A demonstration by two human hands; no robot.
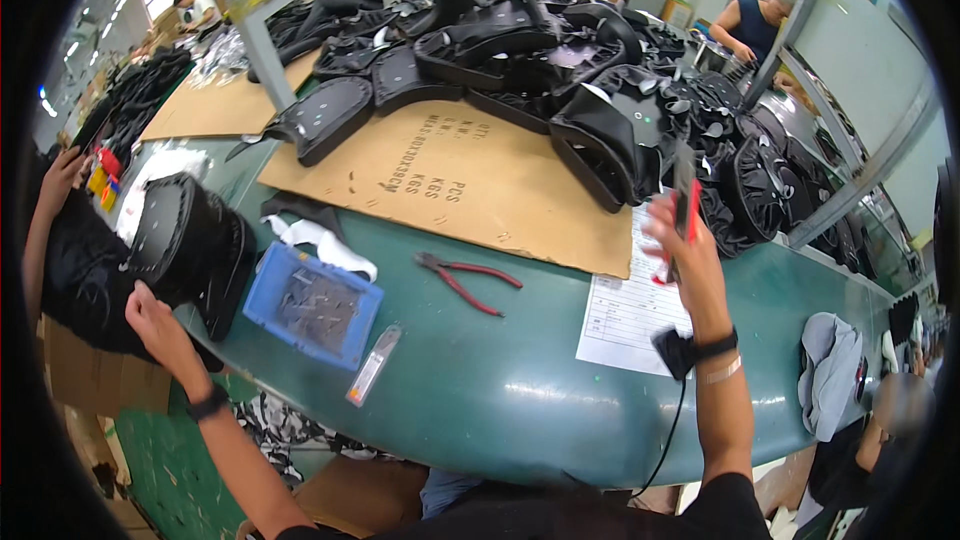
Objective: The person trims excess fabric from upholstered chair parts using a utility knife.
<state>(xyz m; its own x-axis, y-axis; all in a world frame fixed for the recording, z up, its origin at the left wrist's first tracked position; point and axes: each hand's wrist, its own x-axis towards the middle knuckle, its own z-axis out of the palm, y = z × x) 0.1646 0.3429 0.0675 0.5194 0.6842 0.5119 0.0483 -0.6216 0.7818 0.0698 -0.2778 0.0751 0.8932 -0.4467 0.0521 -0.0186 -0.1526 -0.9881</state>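
My right hand (690, 250) is raised over the table's right half, its fingers wrapped round a red and black hand tool (686, 205) with a grey upper end. Motion blurs the tool, so its exact kind cannot be told. My left hand (160, 333) is at the table's left end, fingers bent against the lower edge of a black fabric-covered padded part (170, 235) with a stapled rim. Between my hands lie red-handled pliers (470, 275), slightly spread. Near them are a blue plastic bin (312, 300) of small metal pieces and a utility knife (374, 365).
A flat cardboard sheet (420, 190) and a printed paper (630, 325) lie on the green table (520, 370). Black padded parts (500, 50) are heaped behind. Metal posts (255, 50) rise from the table. A grey cloth (828, 370) lies right. Another person's hand (60, 180) is at far left.
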